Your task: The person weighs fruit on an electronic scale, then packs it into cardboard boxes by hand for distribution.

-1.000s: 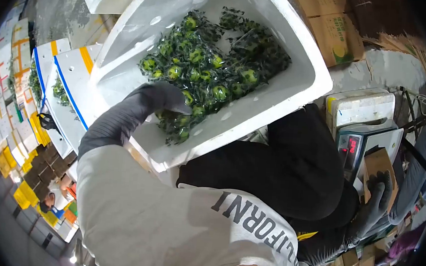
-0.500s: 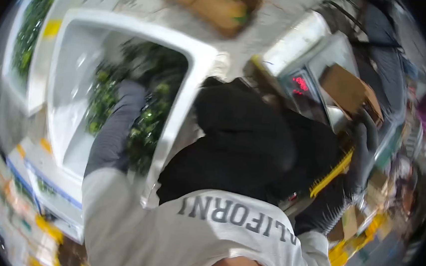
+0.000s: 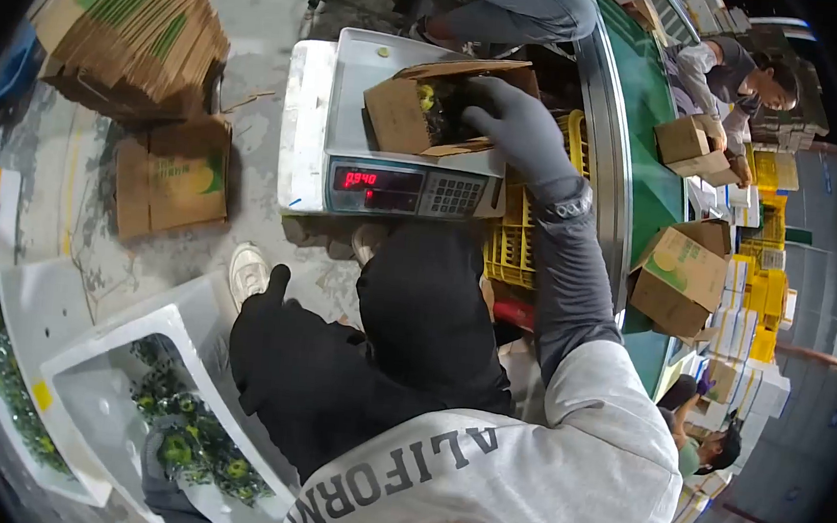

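Note:
My right hand (image 3: 522, 127), in a grey glove, reaches over an open cardboard carton (image 3: 395, 117); its thumb and fingers are apart, with the fingertips at dark packed items with a yellow-green spot. Under the carton is a scale (image 3: 340, 201) whose red display reads about 0.940. At the lower left, my left hand (image 3: 162, 463), also gloved, touches green produce in dark, shiny wrapping (image 3: 203, 441) inside a white foam box (image 3: 86, 363). Its fingers are partly hidden there, so their grip is unclear.
Flattened cartons (image 3: 141, 33) are stacked at the upper left, near a closed carton (image 3: 171, 178). A second foam box (image 3: 21, 378) stands far left. Yellow crates (image 3: 514, 240) sit beside a green conveyor (image 3: 638, 92) with another carton (image 3: 678, 277). Co-workers are at the right; one handles a box.
The view has swung right and become sharper, with the scale now near the upper middle. My right hand has moved from the carton's side to over its opening. My left hand remains in the foam box.

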Available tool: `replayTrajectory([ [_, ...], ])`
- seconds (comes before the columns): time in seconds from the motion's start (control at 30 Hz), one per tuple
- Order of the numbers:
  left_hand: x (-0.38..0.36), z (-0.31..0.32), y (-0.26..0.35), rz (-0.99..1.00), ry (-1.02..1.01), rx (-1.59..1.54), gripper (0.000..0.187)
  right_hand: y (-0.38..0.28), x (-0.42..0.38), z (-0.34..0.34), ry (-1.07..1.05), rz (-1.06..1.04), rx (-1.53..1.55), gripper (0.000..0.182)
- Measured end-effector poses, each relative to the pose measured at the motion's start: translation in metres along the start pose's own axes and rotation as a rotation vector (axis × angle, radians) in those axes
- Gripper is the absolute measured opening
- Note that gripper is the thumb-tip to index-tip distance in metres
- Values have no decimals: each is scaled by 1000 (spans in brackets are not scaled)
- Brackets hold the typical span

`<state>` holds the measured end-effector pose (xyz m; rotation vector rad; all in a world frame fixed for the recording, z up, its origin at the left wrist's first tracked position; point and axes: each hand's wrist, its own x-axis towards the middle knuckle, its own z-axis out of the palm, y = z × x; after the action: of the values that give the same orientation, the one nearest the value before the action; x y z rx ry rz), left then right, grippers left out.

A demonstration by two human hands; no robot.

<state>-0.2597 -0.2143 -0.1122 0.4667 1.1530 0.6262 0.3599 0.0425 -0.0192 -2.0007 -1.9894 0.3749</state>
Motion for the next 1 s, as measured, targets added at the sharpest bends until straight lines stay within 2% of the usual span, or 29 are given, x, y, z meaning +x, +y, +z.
replayTrajectory([
  [0.07, 2, 0, -1, 122, -36, -86, 43, -17, 18, 3, -206, 124, -271, 34],
  [0.1, 5, 8, 0, 186, -59, -222, 49, -13, 26, 14, -215, 95, -295, 29],
  [0.17, 16, 27, 18, 245, -38, -151, 52, 4, 37, 41, -202, 81, -361, 20],
  [0.23, 33, 54, 41, 276, 7, -138, 55, 7, 34, 36, -164, 98, -324, 22],
  [0.3, 51, 146, 90, 354, 94, 4, 65, 8, 23, 28, -123, 110, -299, 21],
  [0.37, 75, 184, 129, 356, -173, 140, 73, 8, 2, 15, -98, 200, -239, 20],
  [0.4, 92, 210, 146, 305, -134, 148, 81, 8, -5, 8, -101, 250, -220, 20],
  [0.43, 107, 235, 156, 335, -149, 155, 84, 17, -9, 6, -110, 176, -222, 21],
  [0.5, 128, 291, 183, 381, -262, 178, 72, 35, -19, 13, -134, 39, -223, 21],
  [0.53, 144, 318, 190, 433, -343, 333, 70, 36, -22, 17, -167, -7, -144, 21],
  [0.6, 172, 364, 198, 527, -531, 628, 64, 33, -25, 23, -69, -62, -116, 20],
  [0.63, 175, 391, 199, 459, -578, 737, 61, 30, -21, 19, -125, 9, -108, 17],
  [0.67, 182, 410, 201, 448, -657, 891, 68, 31, -21, 16, -68, 27, -85, 20],
  [0.7, 195, 419, 188, 641, -603, 1067, 60, 34, -18, 14, -9, 41, -61, 22],
  [0.73, 200, 430, 185, 633, -577, 1191, 61, 31, -15, 7, 47, 54, -36, 24],
  [0.8, 207, 445, 180, 601, -508, 1429, 64, 33, -10, -15, 130, 223, -59, 27],
  [0.87, 210, 447, 178, 572, -450, 1425, 59, 41, 1, -25, -1, 313, -125, 30],
  [0.93, 213, 447, 180, 514, -430, 1364, 56, 56, 18, -13, -64, 198, -138, 30],
  [1.0, 221, 445, 174, 592, -429, 1289, 50, 64, 31, 2, -104, 132, -162, 29],
])
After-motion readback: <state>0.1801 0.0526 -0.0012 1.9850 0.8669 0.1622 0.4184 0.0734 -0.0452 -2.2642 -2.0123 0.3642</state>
